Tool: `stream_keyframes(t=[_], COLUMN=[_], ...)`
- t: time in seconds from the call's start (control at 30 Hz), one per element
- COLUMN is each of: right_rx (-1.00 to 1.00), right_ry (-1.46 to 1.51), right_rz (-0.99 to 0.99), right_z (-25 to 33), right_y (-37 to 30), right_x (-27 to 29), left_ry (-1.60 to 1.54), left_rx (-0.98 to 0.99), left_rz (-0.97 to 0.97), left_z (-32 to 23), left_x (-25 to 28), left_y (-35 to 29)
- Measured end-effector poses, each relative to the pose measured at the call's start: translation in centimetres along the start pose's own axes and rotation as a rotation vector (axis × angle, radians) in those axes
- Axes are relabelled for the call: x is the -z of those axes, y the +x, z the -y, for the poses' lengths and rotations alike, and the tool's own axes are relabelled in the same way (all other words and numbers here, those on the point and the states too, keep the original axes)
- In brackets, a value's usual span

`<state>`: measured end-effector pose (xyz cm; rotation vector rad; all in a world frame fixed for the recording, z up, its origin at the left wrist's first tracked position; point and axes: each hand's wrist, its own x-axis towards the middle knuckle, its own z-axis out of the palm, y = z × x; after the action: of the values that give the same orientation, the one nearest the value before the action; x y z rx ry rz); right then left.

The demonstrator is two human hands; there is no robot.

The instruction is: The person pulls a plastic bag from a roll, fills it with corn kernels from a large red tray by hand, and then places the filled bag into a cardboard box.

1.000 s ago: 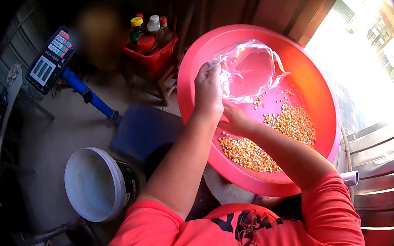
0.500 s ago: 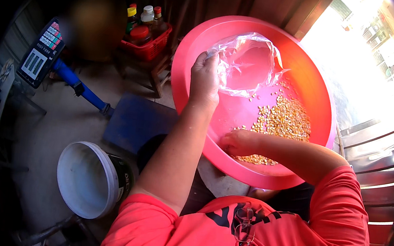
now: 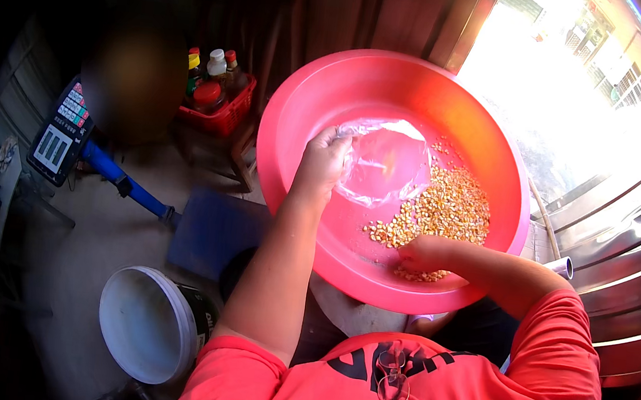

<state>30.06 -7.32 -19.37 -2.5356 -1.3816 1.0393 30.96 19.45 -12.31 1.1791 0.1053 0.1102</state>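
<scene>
A large pink basin (image 3: 301,82) stands before me, with a loose pile of yellow corn kernels (image 3: 455,205) over its right and near side. My left hand (image 3: 326,158) is closed on the rim of a clear plastic bag (image 3: 382,163), whose mouth hangs open over the basin beside the kernels. Down at the near edge of the pile, my right hand (image 3: 422,254) is closed, its fingers curled among the kernels. Whether any kernels are inside that hand is hidden.
Left of the basin is a scale with a blue platform (image 3: 217,232) and a keypad display (image 3: 62,133) on a blue post. A white bucket (image 3: 146,326) sits nearer. Farther back, a red basket (image 3: 224,114) of bottles rests on a wooden stool; a slatted metal bench (image 3: 615,267) is at right.
My right hand has moved right across the basin to the near edge of the kernels. The bag and my left hand are lower over the basin. The whole view has shifted slightly.
</scene>
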Motion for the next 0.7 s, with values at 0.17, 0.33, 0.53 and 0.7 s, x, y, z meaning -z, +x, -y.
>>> stream_keyframes(t=[0.17, 0.33, 0.53, 0.7], right_rx=[-0.122, -0.2, -0.213, -0.247], right_ry=[0.336, 1.055, 1.624, 1.846], right_rz=[-0.122, -0.055, -0.193, -0.379], right_z=[0.0, 2.0, 3.2, 3.3], right_y=[-0.4, -1.3, 4.1, 10.3], right_x=[2.7, 5.6, 7.5, 7.4], left_ry=[0.367, 0.766, 0.773, 0.856], left_rx=[-0.093, -0.172, -0.171, -0.208], left_rz=[0.038, 0.075, 0.143, 0.146], left_z=[1.8, 2.2, 2.6, 2.8], left_x=[0.0, -0.3, -0.6, -0.4], left_y=[0.5, 0.2, 0.5, 0.4])
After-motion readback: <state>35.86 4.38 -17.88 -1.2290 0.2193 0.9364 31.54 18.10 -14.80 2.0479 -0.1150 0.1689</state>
